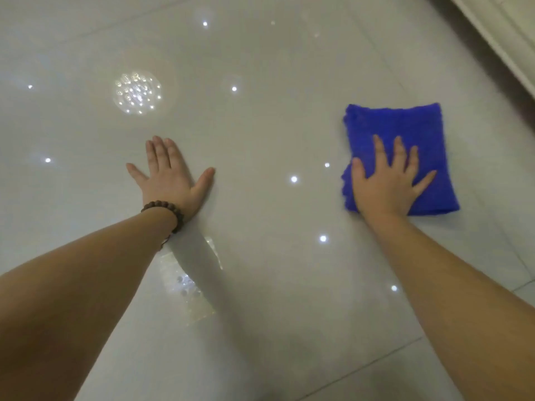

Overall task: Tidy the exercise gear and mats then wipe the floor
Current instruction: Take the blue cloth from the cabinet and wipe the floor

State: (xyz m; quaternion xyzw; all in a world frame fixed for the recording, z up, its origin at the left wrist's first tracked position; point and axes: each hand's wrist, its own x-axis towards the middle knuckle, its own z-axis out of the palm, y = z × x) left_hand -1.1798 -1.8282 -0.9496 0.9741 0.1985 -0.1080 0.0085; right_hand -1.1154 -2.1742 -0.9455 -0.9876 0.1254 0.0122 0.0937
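Left hand [170,175] lies flat on the floor [260,285], fingers spread, holding nothing, evidently as a brace. Right hand [388,186] presses flat on the cloth's [405,125] near edge, not gripping. The cloth extends away from the palm toward the wall [503,36]; a forward wipe seems likely.

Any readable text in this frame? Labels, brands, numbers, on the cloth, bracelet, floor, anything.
None readable.
Blue cloth under the right hand: no tag or print visible.
Beaded bracelet at the left hand: plain beads, no marks.
Tiled floor: only reflected ceiling lights, no lettering.
Baseboard at top right: blank.
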